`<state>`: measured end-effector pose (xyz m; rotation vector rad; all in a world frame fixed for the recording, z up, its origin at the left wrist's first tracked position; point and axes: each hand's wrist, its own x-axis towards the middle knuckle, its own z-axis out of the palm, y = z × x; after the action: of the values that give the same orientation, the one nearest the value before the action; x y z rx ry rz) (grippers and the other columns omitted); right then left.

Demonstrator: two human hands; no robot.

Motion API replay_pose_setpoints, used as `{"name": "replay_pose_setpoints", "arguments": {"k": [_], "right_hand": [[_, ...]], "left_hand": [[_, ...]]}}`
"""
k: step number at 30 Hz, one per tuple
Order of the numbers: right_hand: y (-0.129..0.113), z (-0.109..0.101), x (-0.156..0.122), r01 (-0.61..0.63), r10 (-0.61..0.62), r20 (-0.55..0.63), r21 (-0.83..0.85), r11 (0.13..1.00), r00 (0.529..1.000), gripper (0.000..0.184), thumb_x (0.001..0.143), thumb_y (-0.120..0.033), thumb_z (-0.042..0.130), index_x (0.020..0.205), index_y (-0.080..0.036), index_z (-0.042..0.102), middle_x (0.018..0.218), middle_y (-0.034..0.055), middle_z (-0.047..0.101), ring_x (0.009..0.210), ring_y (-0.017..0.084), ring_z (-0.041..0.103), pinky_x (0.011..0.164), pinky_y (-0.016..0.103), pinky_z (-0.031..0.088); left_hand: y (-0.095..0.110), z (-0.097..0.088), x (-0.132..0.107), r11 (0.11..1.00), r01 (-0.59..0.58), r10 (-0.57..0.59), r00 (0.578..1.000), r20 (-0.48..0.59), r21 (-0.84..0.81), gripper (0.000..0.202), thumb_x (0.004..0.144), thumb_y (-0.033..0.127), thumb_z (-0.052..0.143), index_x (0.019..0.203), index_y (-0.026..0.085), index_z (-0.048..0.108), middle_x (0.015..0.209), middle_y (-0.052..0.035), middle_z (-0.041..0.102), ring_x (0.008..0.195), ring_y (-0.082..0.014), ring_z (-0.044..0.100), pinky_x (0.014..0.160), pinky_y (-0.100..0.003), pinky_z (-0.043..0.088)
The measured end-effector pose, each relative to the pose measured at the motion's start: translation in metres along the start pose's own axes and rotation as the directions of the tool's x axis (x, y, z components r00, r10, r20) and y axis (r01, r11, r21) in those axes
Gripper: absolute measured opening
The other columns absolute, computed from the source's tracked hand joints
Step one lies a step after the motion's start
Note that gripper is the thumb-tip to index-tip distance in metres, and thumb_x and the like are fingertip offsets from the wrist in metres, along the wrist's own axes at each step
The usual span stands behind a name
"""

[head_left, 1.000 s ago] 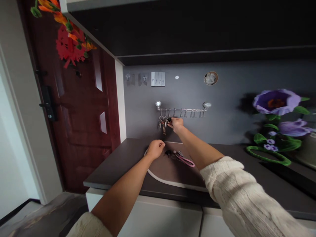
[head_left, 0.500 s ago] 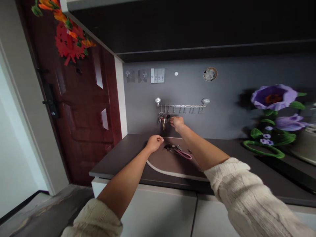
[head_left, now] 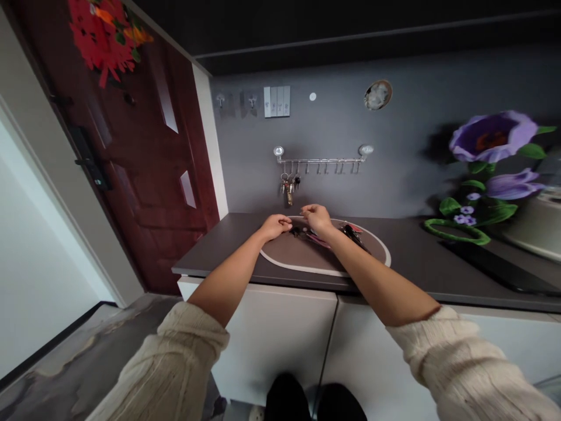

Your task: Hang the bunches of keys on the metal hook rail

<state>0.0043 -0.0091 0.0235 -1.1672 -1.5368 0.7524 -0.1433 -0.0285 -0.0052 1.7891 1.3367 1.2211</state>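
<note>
My left hand (head_left: 276,227) is over the left part of an oval brown mat (head_left: 284,255) with a white rim. Its fingers are loosely bent and a little apart, beside some dark keys (head_left: 295,232). Just right of it, my right hand (head_left: 317,218) hovers above the mat, fingers half extended, and nothing shows in them. Part of a pink strap (head_left: 322,241) shows below that hand, the rest hidden behind it. Above, a bunch of keys (head_left: 287,188) and a small black key (head_left: 297,182) hang from the left hooks of a clear wall rack (head_left: 322,160).
More keys (head_left: 352,232) lie on the mat's right part, partly behind my right forearm. Purple flowers (head_left: 493,137) and a flat black object (head_left: 495,266) are on the counter (head_left: 407,263) at right. A dark red door (head_left: 153,158) stands left. A dark cabinet (head_left: 350,29) overhangs.
My right hand has come down from beside the hanging keys to just above the mat. My left hand has moved closer to the keys on the mat. The view has tilted downward.
</note>
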Motion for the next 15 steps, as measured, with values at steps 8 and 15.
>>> {"name": "replay_pose_setpoints", "arguments": {"k": [8,15], "right_hand": [[0.016,-0.009,-0.013,0.117,-0.077,0.113,-0.407,0.906,0.991,0.018,0.07,-0.012,0.051,0.085,-0.013,0.062,0.081,0.0066,0.065,0.069,0.011,0.058,0.067,0.021,0.04],[0.02,-0.005,-0.011,0.176,-0.092,0.179,-0.537,0.825,0.979,0.023,0.069,-0.009,0.048,0.085,-0.013,0.064,0.083,0.0088,0.065,0.077,0.014,0.058,0.07,0.02,0.039]], "left_hand": [[0.002,0.005,0.0,0.944,-0.149,0.144,0.989,0.037,0.294,0.025,0.07,0.027,0.051,0.084,0.011,0.065,0.073,-0.0041,0.063,0.064,-0.0115,0.051,0.063,-0.023,0.038],[0.001,0.013,0.007,0.884,-0.209,0.201,0.978,0.063,0.418,0.024,0.072,0.029,0.05,0.081,0.014,0.067,0.078,-0.0045,0.066,0.068,-0.0127,0.054,0.066,-0.024,0.039]]}}
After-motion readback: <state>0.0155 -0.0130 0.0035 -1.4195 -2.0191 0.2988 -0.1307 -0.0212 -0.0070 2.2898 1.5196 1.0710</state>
